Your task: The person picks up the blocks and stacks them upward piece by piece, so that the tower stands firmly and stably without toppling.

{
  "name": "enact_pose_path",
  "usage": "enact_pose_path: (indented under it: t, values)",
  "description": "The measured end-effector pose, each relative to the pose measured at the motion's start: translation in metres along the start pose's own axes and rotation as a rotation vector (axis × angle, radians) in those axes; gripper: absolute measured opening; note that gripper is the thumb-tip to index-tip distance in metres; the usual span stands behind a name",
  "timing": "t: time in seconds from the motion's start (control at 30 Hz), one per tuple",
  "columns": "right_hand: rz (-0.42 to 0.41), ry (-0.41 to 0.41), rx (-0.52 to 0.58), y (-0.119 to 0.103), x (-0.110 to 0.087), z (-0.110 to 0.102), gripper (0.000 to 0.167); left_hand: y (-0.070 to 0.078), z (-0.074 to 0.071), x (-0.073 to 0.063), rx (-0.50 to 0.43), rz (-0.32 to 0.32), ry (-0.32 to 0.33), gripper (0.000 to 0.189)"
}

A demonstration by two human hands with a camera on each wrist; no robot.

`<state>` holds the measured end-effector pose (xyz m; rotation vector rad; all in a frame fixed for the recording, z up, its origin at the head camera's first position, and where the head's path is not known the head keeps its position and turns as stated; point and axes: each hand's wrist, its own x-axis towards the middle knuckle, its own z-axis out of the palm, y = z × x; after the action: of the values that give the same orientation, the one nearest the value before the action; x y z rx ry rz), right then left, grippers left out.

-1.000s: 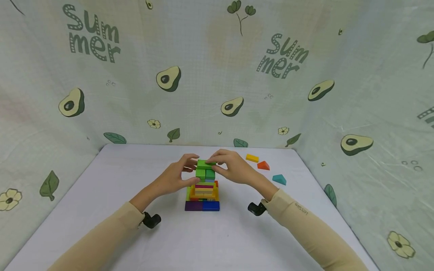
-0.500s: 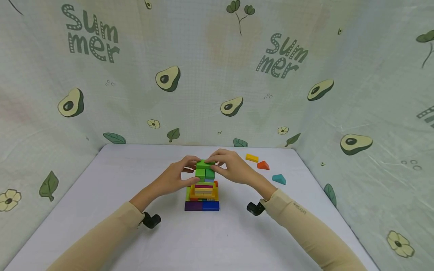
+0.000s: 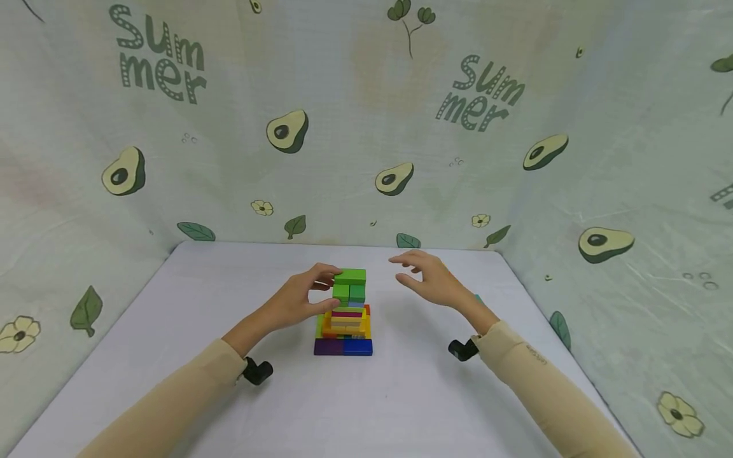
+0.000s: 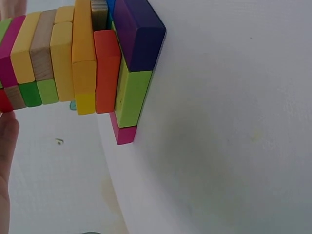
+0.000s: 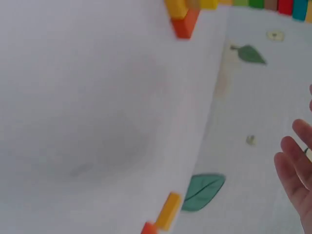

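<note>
A tower of colourful wooden blocks [image 3: 346, 322] stands mid-table in the head view, on purple and blue blocks. Its top is a light green block [image 3: 350, 276] lying across two green blocks. My left hand [image 3: 294, 300] holds the tower's upper left side, thumb low at the front and fingers higher up behind. Sideways in the left wrist view, the tower shows its purple base block [image 4: 141, 35], with fingertips at the left edge. To the right of the tower and apart from it, my right hand [image 3: 433, 280] hovers with loosely bent, spread fingers, holding nothing.
Past the right hand, a sliver of a teal block [image 3: 478, 298] shows above the wrist. A loose yellow block [image 5: 168, 210] and an orange block [image 5: 149, 228] lie on the white table [image 3: 389, 407] in the right wrist view. Printed cloth [image 3: 332, 76] surrounds the table.
My right hand has let go of the top green block and moved right, now covering most of the loose blocks in the head view. My left hand stays at the tower.
</note>
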<state>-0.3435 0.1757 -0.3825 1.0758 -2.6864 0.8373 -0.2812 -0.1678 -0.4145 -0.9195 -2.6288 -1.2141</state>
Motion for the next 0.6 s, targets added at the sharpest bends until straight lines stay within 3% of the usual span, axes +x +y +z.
enact_pose_path:
  t: [0.27,0.4,0.6]
  values:
    - [0.294,-0.060,-0.085,0.093,-0.012,-0.004,0.047,0.000,0.001,0.001,0.025,0.012,0.009,0.063]
    - [0.359,-0.090,-0.117,0.115,-0.009,0.000,0.050,0.002,0.001,0.001,0.026,0.016,0.010,0.062]
    - [0.410,-0.166,-0.153,0.129,-0.002,0.010,0.053,0.001,0.001,0.001,0.030,0.017,0.011,0.063]
